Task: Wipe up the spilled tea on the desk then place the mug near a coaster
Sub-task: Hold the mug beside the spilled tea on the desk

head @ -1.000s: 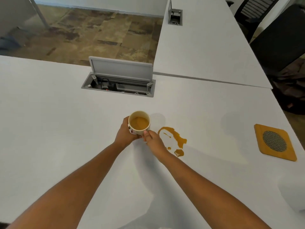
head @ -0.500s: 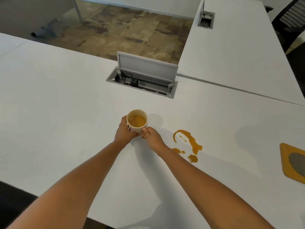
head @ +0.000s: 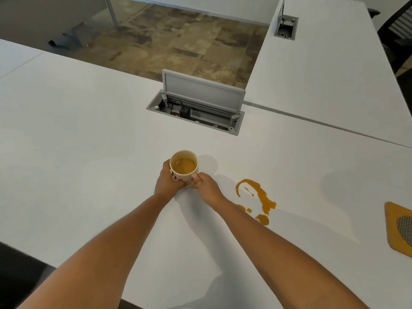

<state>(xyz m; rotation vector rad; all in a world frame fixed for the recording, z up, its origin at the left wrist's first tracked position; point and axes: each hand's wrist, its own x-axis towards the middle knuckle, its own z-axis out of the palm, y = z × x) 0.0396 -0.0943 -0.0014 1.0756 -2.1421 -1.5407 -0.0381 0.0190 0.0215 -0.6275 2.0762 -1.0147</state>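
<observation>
Mostly the white tabletop (head: 78, 141) lay bare around me: a wide open stretch ran to my left, and its near edge cut across the lower left corner with dark floor below it. Ahead of my hands an open grey cable box (head: 196, 112) sat sunk into the surface with its lid (head: 201, 91) tipped up, and just past it the far edge dropped to the mottled brown floor (head: 185, 39). To the right a thin seam marked where a second white desk (head: 323, 70) joined mine, carrying its own small cable box (head: 286, 27). I had the mug (head: 183, 166) in both hands, well inside the edges and nearer to me than the cable box. My left hand (head: 167, 181) was wrapped around its left side, fingers curled closed against the wall. My right hand (head: 206, 186) was clenched at its right near side, thumb pressed close to the rim; the handle itself was hidden under that grip. The mug stood upright with tea inside. The spilled tea (head: 256, 200) lay as an amber ring and a few blobs just right of my right wrist, apart from the mug. The orange coaster (head: 399, 228) sat well off to the right, cut by the frame edge, with clear tabletop between it and the spill.
</observation>
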